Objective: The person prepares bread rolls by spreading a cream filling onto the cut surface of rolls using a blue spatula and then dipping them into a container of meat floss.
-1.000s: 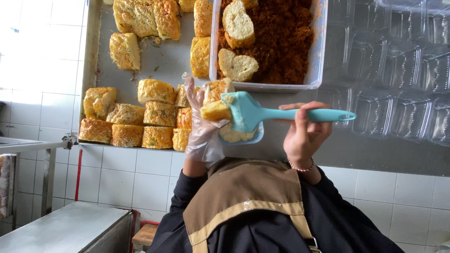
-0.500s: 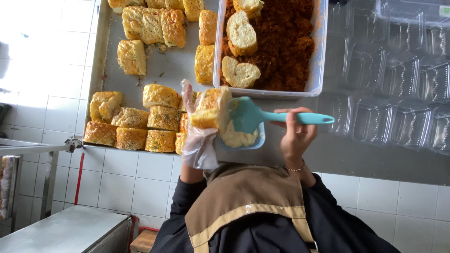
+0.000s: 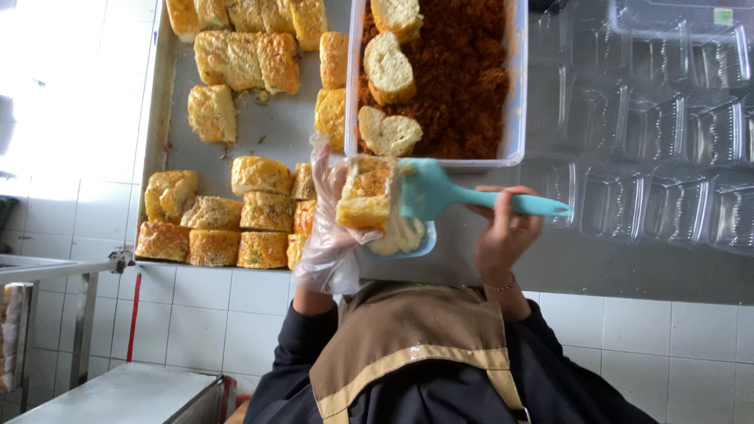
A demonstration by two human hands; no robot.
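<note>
Steel counter point(image 3: 628, 271) carries baking tray point(image 3: 161, 118), tub point(image 3: 514, 94).

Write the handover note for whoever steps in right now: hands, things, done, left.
Left hand, in a thin clear glove: holds a bun up over the table.
Right hand, bare: grips a teal spatula, its blade against the bun's side.
Below them: a small blue bowl of pale spread.
Done: three buns lie in the tub of brown crumbs.
Left: many buns on the tray; the clear boxes look empty.
</note>
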